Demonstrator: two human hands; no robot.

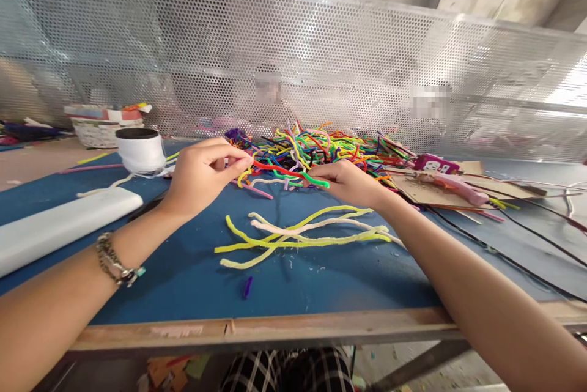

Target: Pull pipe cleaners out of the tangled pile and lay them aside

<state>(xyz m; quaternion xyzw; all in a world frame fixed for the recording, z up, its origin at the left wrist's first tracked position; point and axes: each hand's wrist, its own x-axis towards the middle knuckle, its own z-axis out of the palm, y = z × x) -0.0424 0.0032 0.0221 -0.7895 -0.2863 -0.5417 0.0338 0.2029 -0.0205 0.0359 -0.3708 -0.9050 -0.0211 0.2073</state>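
Note:
My left hand (197,175) pinches one end of a red pipe cleaner (277,167) between thumb and fingertips. The strand runs right toward my right hand (346,183), whose fingers are closed around a short green pipe cleaner length (316,181). Red and green meet end to end there; whether they are joined I cannot tell. Both hands are above the blue tabletop (183,282). Below them lie several loose yellow and pale pipe cleaners (293,244), crossing one another. A small purple piece (247,287) lies nearer the front edge.
Behind my hands is a tangled heap of coloured pipe cleaners (321,144). At left stand a white spool (141,152) and a long white block (68,227). Cardboard (426,190) with a pink-handled tool (461,189) lies at right. A perforated metal screen (293,43) rises behind; people show blurred through it.

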